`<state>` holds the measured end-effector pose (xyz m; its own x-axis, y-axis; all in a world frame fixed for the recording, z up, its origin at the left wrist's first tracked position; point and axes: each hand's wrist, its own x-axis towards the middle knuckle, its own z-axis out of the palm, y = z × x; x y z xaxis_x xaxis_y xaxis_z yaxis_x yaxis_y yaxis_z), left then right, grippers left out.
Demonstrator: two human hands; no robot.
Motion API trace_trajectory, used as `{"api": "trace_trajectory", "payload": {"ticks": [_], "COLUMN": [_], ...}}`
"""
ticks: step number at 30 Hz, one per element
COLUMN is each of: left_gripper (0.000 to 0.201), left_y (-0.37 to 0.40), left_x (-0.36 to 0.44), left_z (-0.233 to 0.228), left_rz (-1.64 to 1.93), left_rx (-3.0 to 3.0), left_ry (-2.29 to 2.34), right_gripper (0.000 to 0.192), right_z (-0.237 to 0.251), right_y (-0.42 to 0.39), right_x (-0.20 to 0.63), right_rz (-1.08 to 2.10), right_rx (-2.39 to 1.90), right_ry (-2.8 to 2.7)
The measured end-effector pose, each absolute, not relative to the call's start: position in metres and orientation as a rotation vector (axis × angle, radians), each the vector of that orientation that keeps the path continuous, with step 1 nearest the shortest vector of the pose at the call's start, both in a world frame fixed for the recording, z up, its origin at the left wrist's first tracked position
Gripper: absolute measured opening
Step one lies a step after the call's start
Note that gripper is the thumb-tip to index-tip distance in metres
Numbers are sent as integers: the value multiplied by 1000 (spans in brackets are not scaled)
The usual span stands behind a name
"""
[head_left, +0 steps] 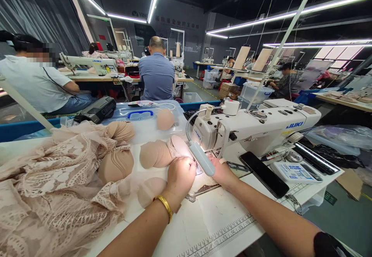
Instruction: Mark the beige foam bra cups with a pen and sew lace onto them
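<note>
Left hand (180, 175) rests curled on pale fabric (203, 179) beneath the sewing machine (255, 129); right hand (222, 172), at 3 o'clock, grip indeterminate. Foam cups (155, 153) at 10 o'clock.

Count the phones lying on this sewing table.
1. A black phone lies flat on the table, right of the right hand and in front of the sewing machine. Others may be hidden under the lace fabric.

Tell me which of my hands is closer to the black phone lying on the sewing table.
Right. Your right hand sits just left of the black phone, under the sewing machine head; your left hand is farther left, beyond the lamp.
</note>
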<state>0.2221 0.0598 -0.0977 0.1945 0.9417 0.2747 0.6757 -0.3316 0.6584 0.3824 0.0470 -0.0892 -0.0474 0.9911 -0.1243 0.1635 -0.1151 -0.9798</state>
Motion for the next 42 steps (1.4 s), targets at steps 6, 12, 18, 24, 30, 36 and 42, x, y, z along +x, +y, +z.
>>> {"api": "trace_trajectory", "payload": {"ticks": [6,12,18,24,30,36,42], "left_gripper": [34,35,34,32,34,33,30], "left_y": [60,60,61,62,62,62,63], "left_x": [222,222,222,222,222,222,223], "left_z": [-98,-98,-100,-101,-101,-102,-104], "left_rz": [926,928,926,915,910,895,879], "left_rx": [2086,2098,2116,2119,2115,2139,2168], "left_ry": [1518,1516,1518,1512,1528,1528,1547], "right_gripper": [27,27,27,27,24,24,25], "right_z": [-86,-88,-87,-86,-88,-90,-91], "right_y": [46,47,47,47,46,46,47], "right_x": [382,382,382,382,383,384,384], "right_rz": [1269,1266,1261,1254,1264,1254,1241], "right_rx": [-1383,-1387,-1409,-1421,-1426,-1432,-1408], "right_ry": [-1313,-1309,-1305,-1283,-1297,-1280,-1302]}}
